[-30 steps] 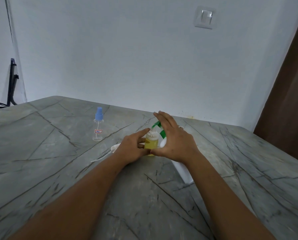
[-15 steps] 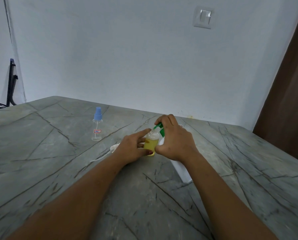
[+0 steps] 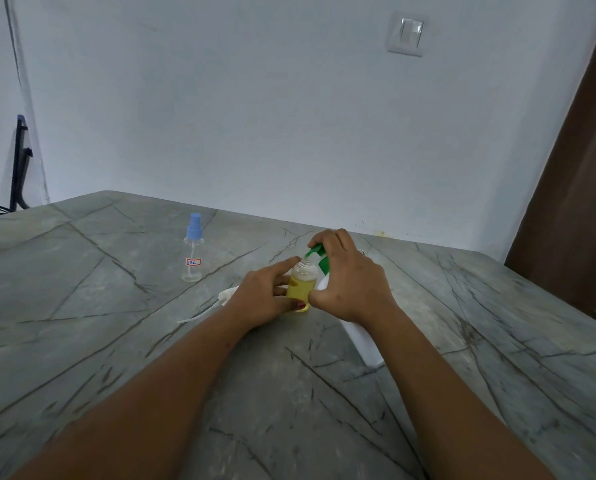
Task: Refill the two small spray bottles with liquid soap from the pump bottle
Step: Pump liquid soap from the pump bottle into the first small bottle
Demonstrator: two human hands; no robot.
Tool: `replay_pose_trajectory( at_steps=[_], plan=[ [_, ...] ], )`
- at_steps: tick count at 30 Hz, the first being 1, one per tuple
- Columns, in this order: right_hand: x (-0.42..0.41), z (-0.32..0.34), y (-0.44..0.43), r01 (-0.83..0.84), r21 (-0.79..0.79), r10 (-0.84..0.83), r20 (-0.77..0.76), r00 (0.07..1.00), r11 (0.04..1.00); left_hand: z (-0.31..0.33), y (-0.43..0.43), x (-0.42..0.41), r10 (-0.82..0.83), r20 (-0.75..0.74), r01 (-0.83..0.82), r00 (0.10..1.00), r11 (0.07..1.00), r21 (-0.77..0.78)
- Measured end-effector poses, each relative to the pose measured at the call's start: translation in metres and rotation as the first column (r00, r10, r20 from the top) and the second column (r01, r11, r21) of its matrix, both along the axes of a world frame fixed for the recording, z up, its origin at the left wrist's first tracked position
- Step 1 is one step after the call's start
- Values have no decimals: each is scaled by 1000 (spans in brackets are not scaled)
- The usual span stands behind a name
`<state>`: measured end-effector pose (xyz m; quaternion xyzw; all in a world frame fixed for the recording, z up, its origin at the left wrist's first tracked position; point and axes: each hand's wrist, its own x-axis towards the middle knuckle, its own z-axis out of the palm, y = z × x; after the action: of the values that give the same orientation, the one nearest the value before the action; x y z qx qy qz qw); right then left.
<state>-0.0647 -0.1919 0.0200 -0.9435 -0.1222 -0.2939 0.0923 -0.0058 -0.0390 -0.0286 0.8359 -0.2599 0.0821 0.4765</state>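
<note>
Here the left hand (image 3: 265, 296) grips a small open spray bottle (image 3: 302, 284) near the middle of the grey veined table (image 3: 116, 341). Its fingers are curled round the bottle's left side, the forefinger reaches up to the shoulder, and the red-nailed thumb pinches near the base. The bottle stands upright, uncapped, and holds yellow liquid soap to well above half; its base looks to rest on the tabletop. The right hand (image 3: 353, 289) holds the white pump bottle (image 3: 364, 341), which is just beside the small bottle on its right and mostly hidden behind the hand and wrist. The fingers are curled over the green pump head (image 3: 314, 252) and the thumb lies against the bottle's white neck. The green spout sits right over the small bottle's open neck.

A white spray cap (image 3: 226, 293) lies on the table just behind the left hand, its thin tube trailing off to the left. The second spray bottle (image 3: 193, 254), clear with a blue sprayer and a small red-edged label, stands upright well apart to the left, untouched. On the pale wall (image 3: 220, 116) behind is a light switch (image 3: 406, 34)
</note>
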Motion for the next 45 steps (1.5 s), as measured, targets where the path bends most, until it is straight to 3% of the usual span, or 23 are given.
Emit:
replay_pose_trajectory(
  at_steps=[33, 45],
  plan=[
    [0, -4, 2, 6, -27, -6, 12, 1000, 1000, -2, 2, 3, -8, -31, 7, 999, 999, -38],
    [4, -2, 2, 38, -9, -37, 48, 998, 999, 0, 0, 1, 2, 5, -2, 1000, 1000, 28]
  ],
)
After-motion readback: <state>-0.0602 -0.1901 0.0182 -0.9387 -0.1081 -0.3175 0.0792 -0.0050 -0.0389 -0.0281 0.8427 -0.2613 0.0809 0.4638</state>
